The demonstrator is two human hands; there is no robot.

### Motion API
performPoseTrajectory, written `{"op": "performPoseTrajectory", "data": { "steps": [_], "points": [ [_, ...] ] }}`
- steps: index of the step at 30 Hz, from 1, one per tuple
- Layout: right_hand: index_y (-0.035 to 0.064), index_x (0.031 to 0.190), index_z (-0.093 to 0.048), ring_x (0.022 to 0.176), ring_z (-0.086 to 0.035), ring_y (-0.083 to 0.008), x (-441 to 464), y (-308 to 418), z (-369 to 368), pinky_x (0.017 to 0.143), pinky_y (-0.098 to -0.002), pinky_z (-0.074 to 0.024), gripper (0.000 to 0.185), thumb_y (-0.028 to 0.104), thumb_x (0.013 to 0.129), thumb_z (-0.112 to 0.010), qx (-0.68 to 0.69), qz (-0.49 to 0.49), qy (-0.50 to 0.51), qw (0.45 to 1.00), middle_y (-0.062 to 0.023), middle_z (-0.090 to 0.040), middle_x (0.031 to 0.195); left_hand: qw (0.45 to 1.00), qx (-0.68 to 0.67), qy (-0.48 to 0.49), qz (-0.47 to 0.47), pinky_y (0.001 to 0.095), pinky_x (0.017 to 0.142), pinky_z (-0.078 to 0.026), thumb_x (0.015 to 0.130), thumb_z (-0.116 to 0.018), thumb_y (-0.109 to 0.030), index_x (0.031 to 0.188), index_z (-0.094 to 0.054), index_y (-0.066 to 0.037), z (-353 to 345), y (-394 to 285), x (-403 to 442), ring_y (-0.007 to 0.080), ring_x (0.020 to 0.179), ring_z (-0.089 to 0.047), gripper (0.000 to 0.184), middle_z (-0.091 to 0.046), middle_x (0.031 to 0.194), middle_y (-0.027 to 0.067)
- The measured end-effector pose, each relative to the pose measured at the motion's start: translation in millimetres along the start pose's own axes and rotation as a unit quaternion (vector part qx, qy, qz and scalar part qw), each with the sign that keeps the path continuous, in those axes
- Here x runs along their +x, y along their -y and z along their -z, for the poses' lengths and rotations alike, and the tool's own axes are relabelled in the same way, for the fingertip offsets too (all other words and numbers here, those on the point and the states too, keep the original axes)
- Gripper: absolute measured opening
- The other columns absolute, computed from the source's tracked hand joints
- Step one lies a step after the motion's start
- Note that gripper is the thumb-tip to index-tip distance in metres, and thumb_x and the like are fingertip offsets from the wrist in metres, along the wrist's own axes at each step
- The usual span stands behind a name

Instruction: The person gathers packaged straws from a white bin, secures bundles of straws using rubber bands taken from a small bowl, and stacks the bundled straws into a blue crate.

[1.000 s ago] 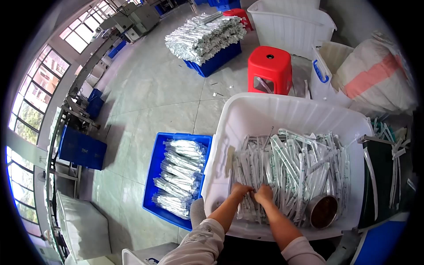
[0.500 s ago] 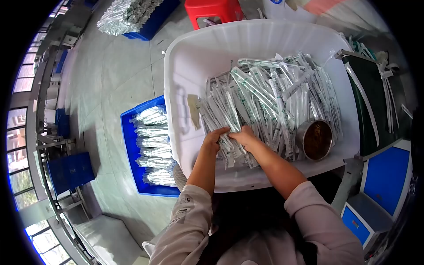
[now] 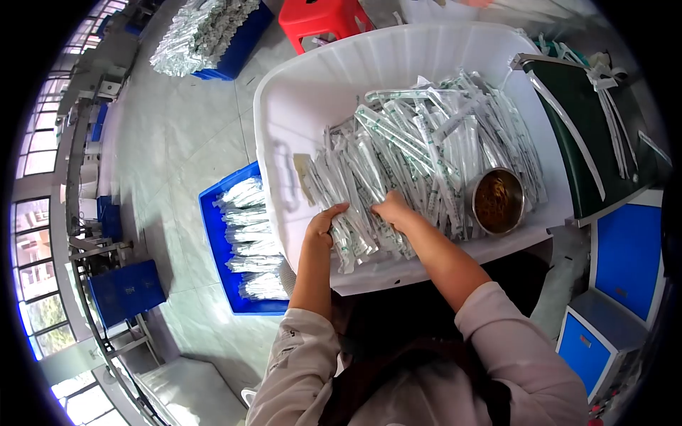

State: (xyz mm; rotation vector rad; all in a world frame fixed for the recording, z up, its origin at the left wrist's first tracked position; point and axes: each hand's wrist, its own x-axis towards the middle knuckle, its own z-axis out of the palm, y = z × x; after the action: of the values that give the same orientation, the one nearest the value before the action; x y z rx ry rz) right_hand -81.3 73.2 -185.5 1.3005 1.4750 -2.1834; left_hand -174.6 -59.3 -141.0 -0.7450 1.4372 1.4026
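A large white tub (image 3: 284, 92) holds a heap of long, thin clear-wrapped packets (image 3: 405, 145). Against the left edge of the heap, my left hand (image 3: 325, 224) is closed on some of the packets, thumb on top and fingers partly hidden. My right hand (image 3: 393, 210) presses a little to the right of it, its fingers wrapped round packets at the near side of the heap. To the right of both hands, a round metal bowl (image 3: 499, 201) with brown contents rests on the packets.
A blue bin (image 3: 217, 284) with stacked packets stands left of the tub. Farther off are a red stool (image 3: 321, 18) and another blue bin (image 3: 241, 50) piled with packets. On the right are a dark green surface (image 3: 568, 153) with loose strips and blue-fronted cabinets (image 3: 625, 252).
The view has tilted down and shifted toward the tub. My hands have moved apart, with a gap of packets now between them.
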Motion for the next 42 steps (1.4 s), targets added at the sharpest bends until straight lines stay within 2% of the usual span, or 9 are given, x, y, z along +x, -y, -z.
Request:
{"op": "performPoseTrajectory", "data": {
  "steps": [2, 4, 6, 9, 17, 22, 31, 34, 42],
  "points": [
    [-0.0092, 0.095, -0.051, 0.077, -0.058, -0.0383, 5, -11, 6, 0.068, -0.0442, -0.0475, 0.036, 0.01, 0.068, -0.064, -0.449, 0.151, -0.045, 0.88, -0.0226, -0.058, 0.085, 1.0, 0.016, 0.006, -0.007, 0.0372, 0.069, -0.051, 0.072, -0.064, -0.01, 0.098, -0.055, 0.0, 2, 0, -10, 0.0243, 0.077, -0.06, 0.029, -0.06, 0.09, 0.0125],
    [-0.0067, 0.096, -0.051, 0.084, -0.053, -0.0432, 13, -21, 0, 0.074, -0.045, -0.0449, 0.041, 0.013, 0.064, -0.067, -0.451, 0.108, -0.068, 0.883, -0.0246, -0.054, 0.097, 0.996, 0.055, 0.006, -0.068, 0.0361, 0.07, -0.051, 0.073, -0.062, -0.011, 0.1, -0.054, 0.001, 4, 0, -30, 0.0238, 0.079, -0.059, 0.031, -0.06, 0.088, 0.012],
    [-0.0081, 0.105, -0.049, 0.098, -0.052, -0.0319, 2, -19, -13, 0.079, -0.0391, -0.0442, 0.052, 0.022, 0.069, -0.068, -0.495, 0.453, -0.258, 0.695, -0.0211, -0.049, 0.11, 0.992, 0.057, 0.021, -0.113, 0.0356, 0.07, -0.05, 0.073, -0.061, -0.012, 0.104, -0.052, 0.002, 8, 2, -55, 0.0233, 0.079, -0.059, 0.035, -0.059, 0.087, 0.012],
    [-0.0065, 0.118, -0.038, 0.108, -0.044, -0.0304, -86, 55, -19, 0.088, -0.0383, -0.0386, 0.074, 0.031, 0.065, -0.073, 0.025, 0.157, 0.062, 0.985, -0.0195, -0.046, 0.115, 0.975, 0.047, 0.129, -0.176, 0.0348, 0.068, -0.051, 0.071, -0.06, -0.01, 0.108, -0.047, 0.001, 24, 10, -85, 0.0217, 0.077, -0.059, 0.041, -0.057, 0.09, 0.0134],
    [0.0031, 0.131, -0.016, 0.115, -0.034, -0.0327, -147, 56, -1, 0.097, -0.0427, -0.0311, 0.109, 0.038, 0.05, -0.08, 0.094, 0.268, 0.282, 0.916, -0.0199, -0.033, 0.123, 0.915, 0.147, 0.316, -0.204, 0.0328, 0.078, -0.047, 0.066, -0.069, -0.005, 0.114, -0.043, 0.001, 9, 113, -172, 0.0208, 0.088, -0.057, 0.054, -0.056, 0.098, 0.0109],
    [0.0017, 0.118, -0.039, 0.094, -0.051, -0.018, -196, 25, 15, 0.081, -0.0307, -0.0447, 0.067, 0.019, 0.063, -0.071, 0.199, 0.238, 0.303, 0.901, -0.0084, -0.051, 0.102, 0.9, -0.108, 0.417, -0.062, 0.037, 0.077, -0.047, 0.066, -0.07, -0.038, 0.114, -0.043, -0.001, 36, 133, -101, 0.0246, 0.092, -0.055, 0.066, -0.055, 0.104, 0.0133],
    [-0.0075, 0.129, -0.006, 0.117, -0.025, -0.0391, -195, 89, 44, 0.094, -0.0441, -0.0252, 0.125, 0.045, 0.041, -0.077, -0.355, 0.604, -0.067, 0.711, -0.0247, -0.019, 0.127, 0.89, -0.095, 0.428, -0.123, 0.0367, 0.066, -0.046, 0.071, -0.059, -0.038, 0.104, -0.047, -0.006, -43, 120, -147, 0.0215, 0.076, -0.052, 0.047, -0.053, 0.084, 0.0089],
    [-0.0024, 0.108, -0.047, 0.085, -0.054, -0.0331, -217, 124, 45, 0.073, -0.0378, -0.0427, 0.077, 0.033, 0.044, -0.072, -0.483, 0.462, 0.071, 0.741, -0.0218, -0.056, 0.087, 0.883, -0.049, 0.457, -0.095, 0.0377, 0.078, -0.043, 0.065, -0.06, -0.027, 0.106, -0.048, -0.002, -28, 121, -137, 0.0265, 0.087, -0.05, 0.05, -0.051, 0.095, 0.0127],
    [0.0045, 0.081, -0.062, 0.07, -0.057, -0.0161, -200, 85, 27, 0.063, -0.0302, -0.0423, 0.024, 0.02, 0.063, -0.068, -0.235, 0.551, 0.203, 0.774, -0.0064, -0.062, 0.07, 0.875, 0.028, 0.481, -0.058, 0.0379, 0.08, -0.042, 0.059, -0.062, -0.017, 0.109, -0.046, -0.001, -55, 117, -131, 0.0282, 0.089, -0.049, 0.055, -0.05, 0.097, 0.0136]
  ]
}}
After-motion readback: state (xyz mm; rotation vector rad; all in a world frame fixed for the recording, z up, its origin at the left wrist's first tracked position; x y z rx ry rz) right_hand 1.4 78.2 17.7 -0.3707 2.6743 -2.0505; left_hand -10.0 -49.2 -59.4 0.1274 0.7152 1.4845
